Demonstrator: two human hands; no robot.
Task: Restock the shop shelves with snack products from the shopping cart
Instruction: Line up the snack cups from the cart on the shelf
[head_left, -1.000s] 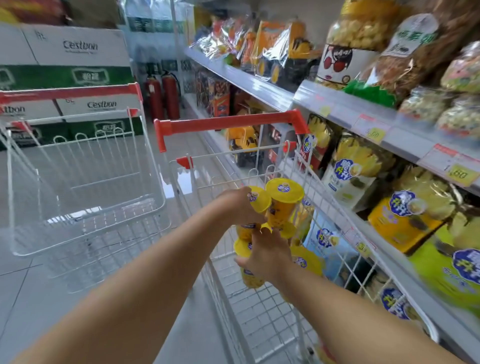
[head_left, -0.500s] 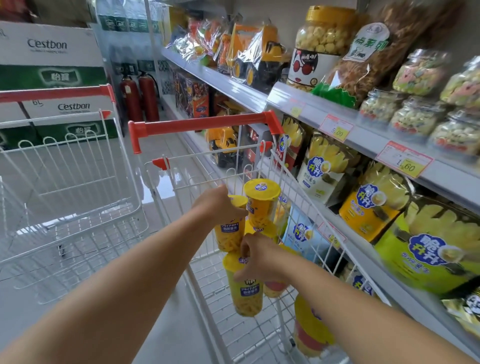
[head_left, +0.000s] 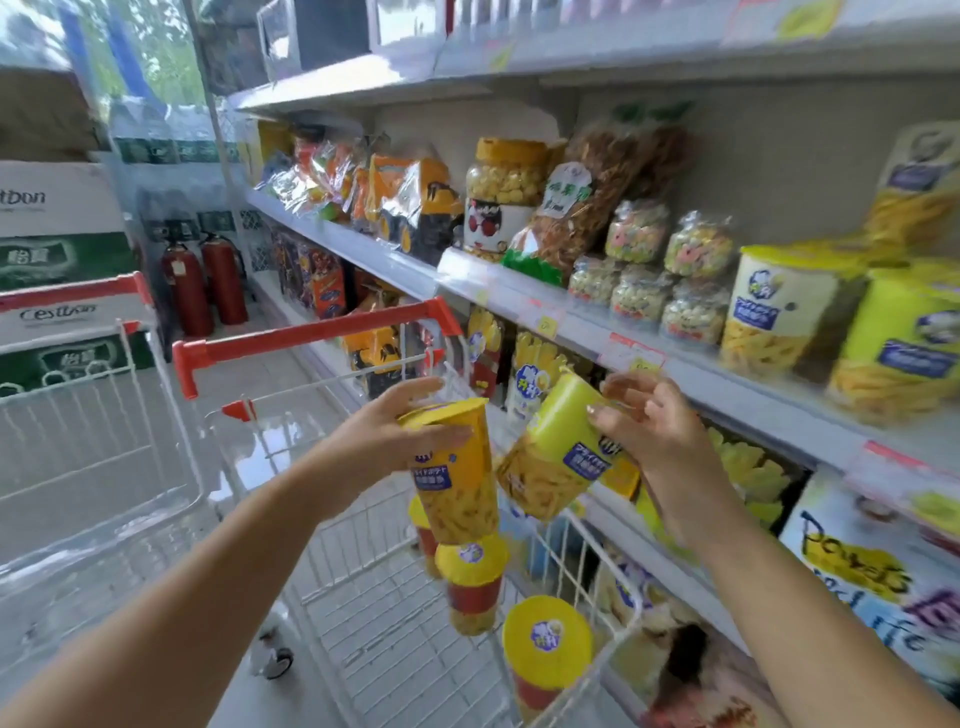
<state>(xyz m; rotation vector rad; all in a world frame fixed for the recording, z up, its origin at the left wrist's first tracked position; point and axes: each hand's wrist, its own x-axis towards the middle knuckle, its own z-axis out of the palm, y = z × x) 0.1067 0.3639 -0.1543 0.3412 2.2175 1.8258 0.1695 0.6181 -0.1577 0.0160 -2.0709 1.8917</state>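
Gripping a roughly upright yellow potato-stick cup (head_left: 460, 483) near its rim, the left hand (head_left: 384, 436) sits mid-frame above the shopping cart (head_left: 311, 332). Just at its 3 o'clock the right hand (head_left: 654, 436) pinches a second cup (head_left: 556, 457), tilted, top leaning toward 1 o'clock. More cups (head_left: 545, 649) stand in the cart at 6 o'clock; matching tubs (head_left: 779, 317) line the shelf (head_left: 701, 374) at 3 o'clock.

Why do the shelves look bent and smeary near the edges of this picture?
Head view: the wide-angle lens bows the shelf edge and stretches the corners; motion blur smears the tubs at right, while the orange cup in the left hand and the yellow-green cup in the right hand read fairly sharp; daylight washes out the window top left.
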